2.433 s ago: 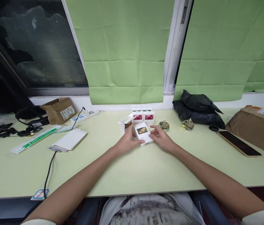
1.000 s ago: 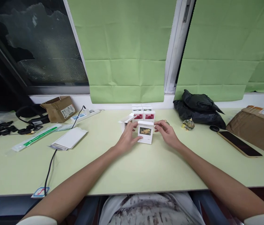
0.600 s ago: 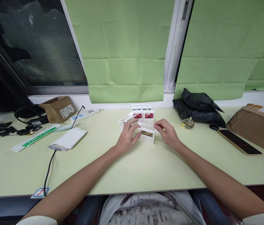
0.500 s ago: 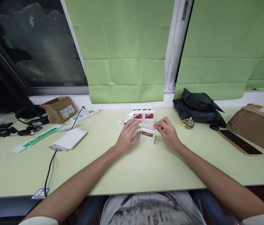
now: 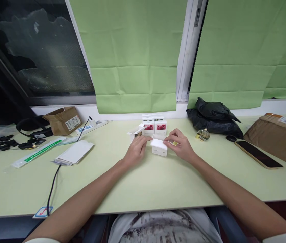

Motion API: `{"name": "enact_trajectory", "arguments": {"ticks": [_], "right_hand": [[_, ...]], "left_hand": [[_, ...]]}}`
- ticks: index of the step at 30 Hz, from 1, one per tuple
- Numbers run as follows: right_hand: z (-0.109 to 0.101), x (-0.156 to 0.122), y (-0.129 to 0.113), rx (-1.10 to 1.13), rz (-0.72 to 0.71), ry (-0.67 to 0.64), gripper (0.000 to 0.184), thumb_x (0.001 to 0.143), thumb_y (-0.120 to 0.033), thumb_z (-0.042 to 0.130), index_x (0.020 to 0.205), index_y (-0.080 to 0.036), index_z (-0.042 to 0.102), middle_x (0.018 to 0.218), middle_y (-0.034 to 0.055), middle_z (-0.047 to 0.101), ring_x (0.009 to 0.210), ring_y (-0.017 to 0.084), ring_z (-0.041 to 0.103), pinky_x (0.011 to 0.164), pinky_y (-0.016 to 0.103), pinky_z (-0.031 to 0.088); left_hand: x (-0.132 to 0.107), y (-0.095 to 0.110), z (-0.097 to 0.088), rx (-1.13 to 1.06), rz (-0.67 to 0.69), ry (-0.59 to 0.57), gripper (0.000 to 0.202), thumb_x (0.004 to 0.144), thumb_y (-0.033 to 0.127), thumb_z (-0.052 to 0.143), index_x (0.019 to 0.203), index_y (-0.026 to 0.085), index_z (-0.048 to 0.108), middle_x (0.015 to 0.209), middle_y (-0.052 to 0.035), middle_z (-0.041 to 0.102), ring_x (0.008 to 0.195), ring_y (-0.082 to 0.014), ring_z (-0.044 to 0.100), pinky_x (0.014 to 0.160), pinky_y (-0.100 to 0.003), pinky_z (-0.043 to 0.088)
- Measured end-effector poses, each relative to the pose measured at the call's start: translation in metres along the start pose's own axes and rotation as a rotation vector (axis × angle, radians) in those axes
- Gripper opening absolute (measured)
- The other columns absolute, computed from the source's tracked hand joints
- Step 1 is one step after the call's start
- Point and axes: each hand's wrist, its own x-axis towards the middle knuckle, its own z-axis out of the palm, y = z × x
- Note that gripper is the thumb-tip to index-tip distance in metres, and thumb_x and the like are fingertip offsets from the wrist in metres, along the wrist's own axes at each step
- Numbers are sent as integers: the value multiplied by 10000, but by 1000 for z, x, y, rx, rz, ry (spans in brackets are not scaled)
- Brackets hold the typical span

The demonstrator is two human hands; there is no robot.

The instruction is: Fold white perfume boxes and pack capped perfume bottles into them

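A small white carton [image 5: 159, 147] stands on the pale green desk [image 5: 138, 182] between my two hands. My left hand [image 5: 136, 150] grips its left side, fingers curled against it. My right hand [image 5: 180, 144] pinches the carton's top flap at the right, and something small and gold shows under its fingers. Behind the carton stand two white cartons with red pictures [image 5: 155, 128], and an opened white carton [image 5: 136, 132] lies to their left.
A gold and glass bottle [image 5: 203, 134], a black bag [image 5: 215, 116], a phone [image 5: 258, 154] and a brown parcel [image 5: 276, 138] lie to the right. At left are white envelopes [image 5: 74, 153], a black cable [image 5: 54, 179], a power strip [image 5: 91, 125] and a cardboard box [image 5: 63, 119].
The carton lay flat, then was stood upright with its picture toward me. It now sits lower with the top flap folded over. A gold bottle beside my right hand is gone from the desk.
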Motion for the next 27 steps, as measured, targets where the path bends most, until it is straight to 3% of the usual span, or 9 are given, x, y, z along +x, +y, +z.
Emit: {"name": "enact_trajectory", "arguments": {"ticks": [6,9,13,18,27], "right_hand": [[1,1,1,-150,-86,-9,210,1051,-344,559,980,-267,742,1033,89,617,995,274,533,909,472,461],[2,1,1,-178,-104,4,234,1060,-341,539,986,-264,746,978,94,612,978,281,500,894,469,454],[5,-2,1,-196,-115,38,263,1066,-355,524,983,-268,758,892,89,578,949,284,475,872,470,446],[10,-4,2,-192,-141,30,259,1075,-329,499,1001,-267,740,884,79,545,898,270,476,817,439,442],[11,-3,0,-273,-200,-10,210,1050,-388,568,968,-260,714,907,79,547,901,271,489,836,436,431]], "left_hand": [[2,8,-2,13,-21,41,298,1085,215,430,1295,272,634,1360,-116,579,1265,-254,567,1027,-438,500],[3,13,-2,20,-24,68,262,1087,243,451,1262,269,643,1277,-92,647,1236,-257,581,1061,-469,477],[4,19,1,-40,-80,89,311,1089,314,479,1358,290,634,1204,-86,652,1180,-247,598,1034,-455,506],[5,18,3,-98,-98,108,225,1037,369,601,1191,306,752,1125,-80,598,1092,-241,615,937,-425,554],[3,11,8,-66,-93,133,194,1028,396,618,1090,270,752,903,-36,550,787,-173,544,701,-331,522]]}}
